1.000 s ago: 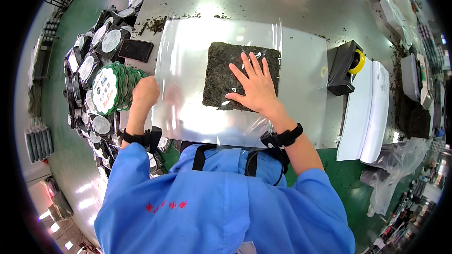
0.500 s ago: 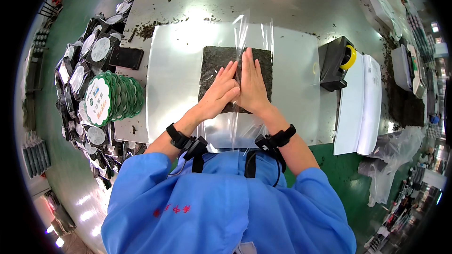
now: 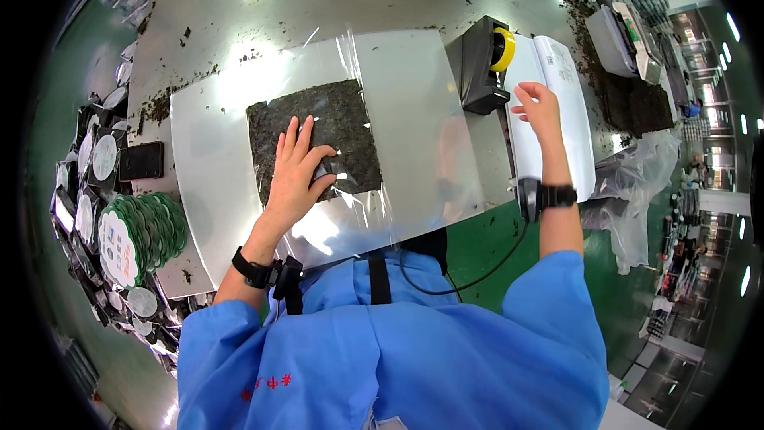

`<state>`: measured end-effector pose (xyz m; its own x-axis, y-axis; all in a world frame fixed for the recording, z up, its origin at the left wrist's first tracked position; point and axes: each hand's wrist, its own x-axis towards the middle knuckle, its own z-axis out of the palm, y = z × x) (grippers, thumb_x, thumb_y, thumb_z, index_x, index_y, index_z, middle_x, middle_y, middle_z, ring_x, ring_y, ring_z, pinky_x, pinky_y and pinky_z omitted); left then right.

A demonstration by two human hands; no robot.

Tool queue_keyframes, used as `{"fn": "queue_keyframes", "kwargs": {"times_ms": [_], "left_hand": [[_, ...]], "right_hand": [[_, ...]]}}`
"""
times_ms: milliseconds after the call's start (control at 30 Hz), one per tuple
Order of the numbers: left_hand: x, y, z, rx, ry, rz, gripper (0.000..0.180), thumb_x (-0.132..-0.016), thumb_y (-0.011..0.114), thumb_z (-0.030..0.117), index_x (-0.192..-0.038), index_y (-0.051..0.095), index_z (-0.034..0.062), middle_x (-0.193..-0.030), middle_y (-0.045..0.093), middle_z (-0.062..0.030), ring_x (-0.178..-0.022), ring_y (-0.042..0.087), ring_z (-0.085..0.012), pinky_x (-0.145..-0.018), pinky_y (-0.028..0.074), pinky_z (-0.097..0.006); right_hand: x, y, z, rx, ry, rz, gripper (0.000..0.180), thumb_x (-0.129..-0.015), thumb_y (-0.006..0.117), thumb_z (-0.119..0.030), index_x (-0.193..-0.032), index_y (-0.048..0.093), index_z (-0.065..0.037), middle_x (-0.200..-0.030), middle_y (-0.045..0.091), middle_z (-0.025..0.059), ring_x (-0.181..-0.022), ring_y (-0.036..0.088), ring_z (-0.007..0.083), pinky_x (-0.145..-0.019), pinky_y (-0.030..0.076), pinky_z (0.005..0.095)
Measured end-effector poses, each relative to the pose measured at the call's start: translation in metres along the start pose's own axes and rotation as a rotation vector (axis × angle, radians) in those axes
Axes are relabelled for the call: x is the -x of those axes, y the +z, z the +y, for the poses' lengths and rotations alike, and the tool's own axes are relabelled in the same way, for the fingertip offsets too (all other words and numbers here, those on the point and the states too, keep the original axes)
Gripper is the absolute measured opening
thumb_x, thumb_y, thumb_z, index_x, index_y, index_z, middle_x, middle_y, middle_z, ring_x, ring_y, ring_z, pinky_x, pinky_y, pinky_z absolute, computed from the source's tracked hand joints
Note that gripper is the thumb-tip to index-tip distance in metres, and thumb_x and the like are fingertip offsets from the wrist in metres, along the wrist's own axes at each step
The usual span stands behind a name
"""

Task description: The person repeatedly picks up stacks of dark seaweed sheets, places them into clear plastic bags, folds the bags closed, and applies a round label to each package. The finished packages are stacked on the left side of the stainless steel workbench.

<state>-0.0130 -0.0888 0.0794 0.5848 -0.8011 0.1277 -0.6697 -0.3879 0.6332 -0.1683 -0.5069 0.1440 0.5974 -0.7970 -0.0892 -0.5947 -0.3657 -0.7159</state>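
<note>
A dark square seaweed sheet (image 3: 355,141), or a stack of them, lies under clear plastic film (image 3: 372,215) on a white board (image 3: 430,111). Resting on the film over the seaweed is my left hand (image 3: 296,167), its fingers spread and pressing down. My right hand (image 3: 539,111) hovers off to the right, half curled with the fingers apart, and I see nothing held in it. It is close to a black tape dispenser (image 3: 479,72) with a roll of yellow tape (image 3: 504,49).
A dark phone (image 3: 142,161) and a stack of round green-edged cards (image 3: 155,231) lie at the left, beside a heap of black packets (image 3: 103,158). At the right are white paper sheets (image 3: 569,95), a white tray (image 3: 611,41) and crumpled plastic (image 3: 637,183). Dark crumbs dot the metal table (image 3: 382,0).
My hands, together at the film's middle before, are apart now. The right moved right to the tape dispenser; the left stays on the seaweed, fingers spread. The whole view has turned and shifted.
</note>
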Motion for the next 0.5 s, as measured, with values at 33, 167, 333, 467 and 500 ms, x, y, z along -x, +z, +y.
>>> {"fn": "queue_keyframes", "kwargs": {"times_ms": [33,167,333,467,500], "left_hand": [[-0.001,0.001,-0.001,-0.005,0.004,0.003,0.036,-0.077,0.075,0.012,-0.110,0.060,0.0128,-0.157,0.026,-0.0161,-0.147,0.017,-0.0381,-0.118,0.016,-0.053],[0.001,0.004,-0.003,-0.009,0.015,0.021,0.036,-0.077,0.076,0.012,-0.110,0.060,0.0125,-0.157,0.027,-0.0160,-0.147,0.017,-0.0380,-0.118,0.016,-0.053],[0.004,0.003,-0.002,-0.006,0.002,0.024,0.037,-0.077,0.076,0.012,-0.110,0.059,0.0122,-0.157,0.027,-0.0164,-0.146,0.018,-0.0385,-0.118,0.016,-0.053],[0.005,0.002,-0.003,0.000,-0.001,0.023,0.037,-0.077,0.076,0.011,-0.110,0.059,0.0126,-0.157,0.027,-0.0170,-0.146,0.017,-0.0390,-0.118,0.017,-0.053],[0.005,0.001,-0.003,-0.002,-0.008,0.022,0.038,-0.076,0.076,0.011,-0.110,0.059,0.0128,-0.156,0.027,-0.0171,-0.147,0.017,-0.0390,-0.117,0.017,-0.053]], "right_hand": [[-0.011,0.002,-0.003,-0.124,0.149,-0.132,0.032,-0.091,0.066,-0.022,-0.112,0.062,0.001,-0.104,0.067,0.0116,-0.074,0.072,0.0246,-0.063,0.056,0.0313],[-0.037,0.012,0.006,-0.392,0.385,-0.329,0.027,-0.092,0.063,-0.018,-0.106,0.058,0.005,-0.107,0.063,0.0153,-0.088,0.070,0.0413,-0.081,0.060,0.0436],[-0.013,0.032,0.057,-1.084,0.401,-0.138,0.018,-0.092,0.058,-0.003,-0.100,0.051,0.010,-0.098,0.060,0.0153,-0.099,0.065,0.0462,-0.087,0.056,0.0555],[0.022,0.102,0.067,-1.128,0.318,0.181,0.020,-0.093,0.056,0.000,-0.109,0.052,0.011,-0.101,0.060,0.0141,-0.101,0.066,0.0356,-0.091,0.055,0.0454],[0.026,0.114,0.063,-1.117,0.310,0.261,0.017,-0.093,0.055,0.001,-0.107,0.053,0.011,-0.102,0.060,0.0147,-0.102,0.065,0.0352,-0.093,0.054,0.0454]]}}
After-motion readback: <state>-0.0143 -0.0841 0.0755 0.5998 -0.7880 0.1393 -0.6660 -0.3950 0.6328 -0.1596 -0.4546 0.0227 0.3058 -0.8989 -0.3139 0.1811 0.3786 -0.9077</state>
